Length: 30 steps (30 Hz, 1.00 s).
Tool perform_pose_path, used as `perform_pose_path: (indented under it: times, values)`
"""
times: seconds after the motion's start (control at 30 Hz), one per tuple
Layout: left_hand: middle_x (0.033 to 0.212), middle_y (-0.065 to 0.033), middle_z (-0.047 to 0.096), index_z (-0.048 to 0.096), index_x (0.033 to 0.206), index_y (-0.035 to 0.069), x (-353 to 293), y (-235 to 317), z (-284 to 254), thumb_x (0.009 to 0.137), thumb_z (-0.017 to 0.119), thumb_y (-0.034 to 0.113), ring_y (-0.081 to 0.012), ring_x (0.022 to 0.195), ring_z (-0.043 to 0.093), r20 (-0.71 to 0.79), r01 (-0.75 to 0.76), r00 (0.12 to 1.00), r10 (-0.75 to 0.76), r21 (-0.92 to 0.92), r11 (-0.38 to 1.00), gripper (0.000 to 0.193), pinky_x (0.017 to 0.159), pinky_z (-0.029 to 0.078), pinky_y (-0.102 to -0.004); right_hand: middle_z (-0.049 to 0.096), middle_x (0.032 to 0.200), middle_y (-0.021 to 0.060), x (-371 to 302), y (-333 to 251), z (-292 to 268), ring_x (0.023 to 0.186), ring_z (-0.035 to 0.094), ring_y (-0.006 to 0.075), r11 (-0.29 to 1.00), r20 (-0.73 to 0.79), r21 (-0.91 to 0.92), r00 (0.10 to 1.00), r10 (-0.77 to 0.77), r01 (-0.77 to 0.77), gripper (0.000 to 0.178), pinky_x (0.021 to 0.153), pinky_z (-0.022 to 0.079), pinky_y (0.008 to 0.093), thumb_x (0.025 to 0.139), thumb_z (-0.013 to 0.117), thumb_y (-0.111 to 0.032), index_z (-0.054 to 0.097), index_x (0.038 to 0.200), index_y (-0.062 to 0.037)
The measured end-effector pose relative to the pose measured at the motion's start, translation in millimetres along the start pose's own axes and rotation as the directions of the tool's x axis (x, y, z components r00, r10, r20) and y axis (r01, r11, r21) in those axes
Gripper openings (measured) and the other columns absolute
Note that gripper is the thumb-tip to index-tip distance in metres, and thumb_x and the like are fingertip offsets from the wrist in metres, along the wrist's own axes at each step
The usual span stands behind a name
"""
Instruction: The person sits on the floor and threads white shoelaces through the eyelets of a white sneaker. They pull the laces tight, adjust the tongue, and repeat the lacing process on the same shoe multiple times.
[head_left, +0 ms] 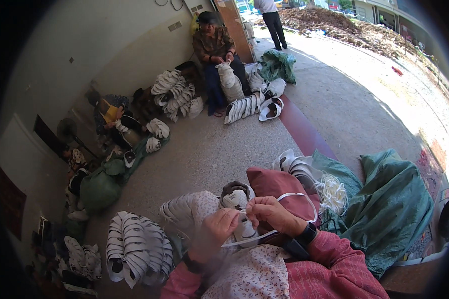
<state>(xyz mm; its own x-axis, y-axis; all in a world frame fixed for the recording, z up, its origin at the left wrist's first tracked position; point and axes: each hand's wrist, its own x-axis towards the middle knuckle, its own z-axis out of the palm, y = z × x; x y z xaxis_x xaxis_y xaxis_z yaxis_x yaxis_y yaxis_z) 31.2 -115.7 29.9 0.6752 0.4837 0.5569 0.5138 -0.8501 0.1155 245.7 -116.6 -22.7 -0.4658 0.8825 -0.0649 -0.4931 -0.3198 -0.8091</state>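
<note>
A white shoe upper rests in my lap, its dark-lined opening facing away from me. Both hands are raised just over it. The fingers of my left hand are pinched together at the end near the lacing area, apparently on a white lace. Beside it, my right hand is closed in a pinch on the white shoelace, which loops out over a dark red cloth. Another length of lace crosses below the hands. The exact grip at the fingertips is partly hidden.
Stacked white shoe uppers stand on the floor at left; more lie ahead. A lace bundle sits by a green sack at right. One person handles uppers by the wall; others sit at far left.
</note>
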Motion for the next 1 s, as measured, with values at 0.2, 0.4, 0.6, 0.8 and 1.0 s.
perform_pose_path:
  times: [0.2, 0.4, 0.6, 0.8, 1.0]
  values:
    - [0.087, -0.0081, 0.064, 0.059, 0.100, 0.004, -5.5, 0.5, 7.4, 0.082, 0.070, 0.002, -0.0252, 0.074, 0.067, 0.027, -0.006, 1.000, 0.006, -0.008, 1.000, 0.021, 0.061, 0.055, -0.0340, 0.063, 0.074, 0.0001, -2.3, -13.1, 10.2, 0.061, 0.059, 0.0069, 0.972, -0.029, -0.231, 0.999, 0.026, -0.032, 0.014, 0.056, 0.044, 0.0207, 0.092, 0.062, -0.016, 0.064, 0.090, -0.0021]
    - [0.085, -0.0089, 0.062, 0.058, 0.096, 0.003, -0.2, -0.3, 3.5, 0.080, 0.069, 0.002, -0.0256, 0.073, 0.067, 0.078, -0.031, 0.996, 0.031, -0.008, 0.999, 0.020, 0.061, 0.055, -0.0347, 0.060, 0.070, -0.0007, -8.8, -27.2, 17.5, 0.062, 0.056, 0.0060, 0.929, -0.043, -0.365, 0.998, 0.047, -0.060, 0.017, 0.055, 0.044, 0.0241, 0.088, 0.063, -0.019, 0.064, 0.082, -0.0034]
    - [0.085, -0.0096, 0.063, 0.060, 0.096, 0.003, 0.5, 4.3, 2.4, 0.079, 0.069, 0.002, -0.0259, 0.071, 0.066, 0.064, -0.043, 0.997, 0.039, 0.075, 0.996, 0.019, 0.063, 0.055, -0.0340, 0.060, 0.069, -0.0002, -10.2, -28.0, 25.7, 0.060, 0.055, 0.0062, 0.874, -0.058, -0.486, 0.998, -0.039, 0.006, 0.018, 0.053, 0.044, 0.0238, 0.087, 0.063, -0.018, 0.065, 0.079, -0.0016]
    - [0.094, -0.0097, 0.068, 0.062, 0.097, 0.003, -1.1, 4.9, -12.3, 0.087, 0.064, 0.003, -0.0212, 0.076, 0.068, 0.221, 0.530, 0.847, -0.483, -0.421, 0.736, 0.010, 0.066, 0.055, -0.0325, 0.061, 0.068, 0.0000, -9.6, -32.0, 23.2, 0.056, 0.056, 0.0069, 0.896, -0.089, -0.430, 0.993, 0.080, -0.111, 0.018, 0.052, 0.045, 0.0225, 0.087, 0.064, -0.018, 0.066, 0.081, -0.0003]
    - [0.104, -0.0135, 0.071, 0.060, 0.096, 0.008, 2.9, 13.2, -16.9, 0.097, 0.053, 0.015, -0.0234, 0.101, 0.067, 0.366, 0.426, 0.642, -0.674, -0.901, -0.083, 0.011, 0.091, 0.053, -0.0386, 0.065, 0.076, 0.0013, -8.7, -29.5, 22.4, 0.063, 0.062, 0.0074, 0.929, 0.128, -0.370, 0.989, 0.070, -0.018, 0.021, 0.056, 0.048, 0.0218, 0.097, 0.061, -0.019, 0.070, 0.100, 0.0000]
